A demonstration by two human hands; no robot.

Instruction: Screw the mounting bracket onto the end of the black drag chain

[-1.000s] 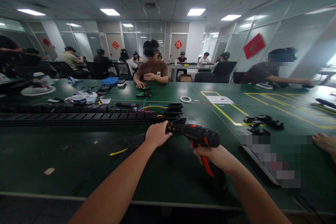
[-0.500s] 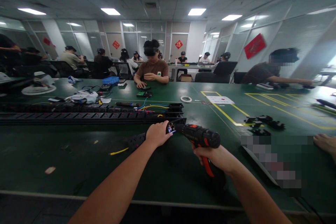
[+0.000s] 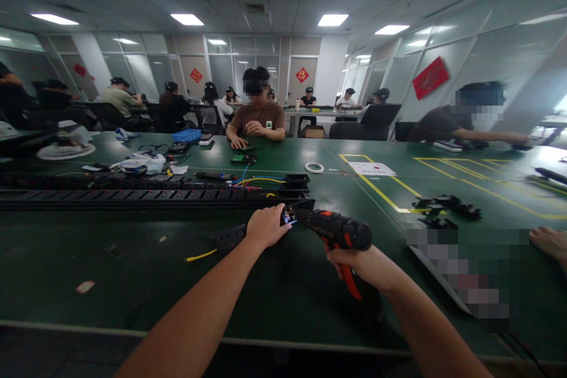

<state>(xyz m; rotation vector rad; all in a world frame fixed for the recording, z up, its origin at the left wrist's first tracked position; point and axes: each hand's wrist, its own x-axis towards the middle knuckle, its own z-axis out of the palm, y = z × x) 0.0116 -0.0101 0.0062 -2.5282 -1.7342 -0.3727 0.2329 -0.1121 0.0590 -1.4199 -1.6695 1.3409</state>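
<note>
My left hand (image 3: 266,226) is closed over a black socket strip (image 3: 231,238), whose left part shows past my wrist. A yellow wire (image 3: 201,256) sticks out from that end. At the other end, beyond my fingers, small metal parts and a blue edge show. My right hand (image 3: 354,261) grips a black and orange cordless drill (image 3: 339,227) by its handle. The drill's nose points left at the exposed end of the strip; whether the bit touches it I cannot make out.
Long black socket rails (image 3: 146,198) lie across the table beyond my left hand. Black brackets (image 3: 447,207) sit to the right, near yellow tape lines. A white tape ring (image 3: 314,168) lies farther back. A co-worker (image 3: 257,118) sits opposite; another person's hand (image 3: 549,241) rests at the right edge.
My hands, the strip and the drill hold the same place. The co-worker opposite has shifted a raised hand slightly.
</note>
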